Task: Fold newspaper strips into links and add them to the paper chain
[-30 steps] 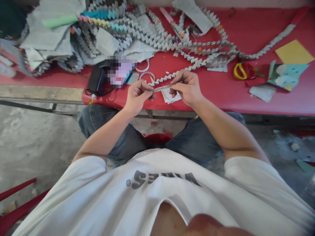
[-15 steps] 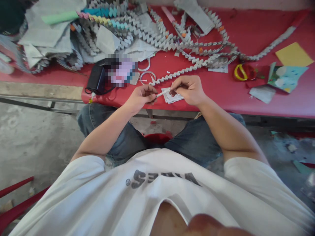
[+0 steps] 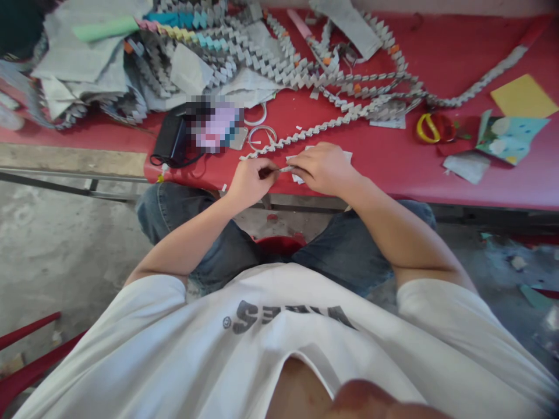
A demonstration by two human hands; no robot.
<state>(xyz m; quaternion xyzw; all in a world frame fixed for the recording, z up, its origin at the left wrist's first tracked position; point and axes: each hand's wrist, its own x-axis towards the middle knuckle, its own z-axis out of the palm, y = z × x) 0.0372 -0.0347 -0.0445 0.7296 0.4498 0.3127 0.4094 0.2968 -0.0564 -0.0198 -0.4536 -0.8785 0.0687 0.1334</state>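
Grip: left hand (image 3: 248, 183) and right hand (image 3: 321, 169) each pinch one end of the paper strip (image 3: 286, 169), which spans the gap between them | Nearby: zigzag paper chain (image 3: 305, 132) just beyond the grip | Risk: uneven pull may tear the strip; a slack pinch may drop it past the table (image 3: 437, 180) edge below.

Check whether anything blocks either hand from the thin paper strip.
Nothing visible does. The left hand and right hand each pinch an end of the paper strip, near the folded paper chain on the red table.
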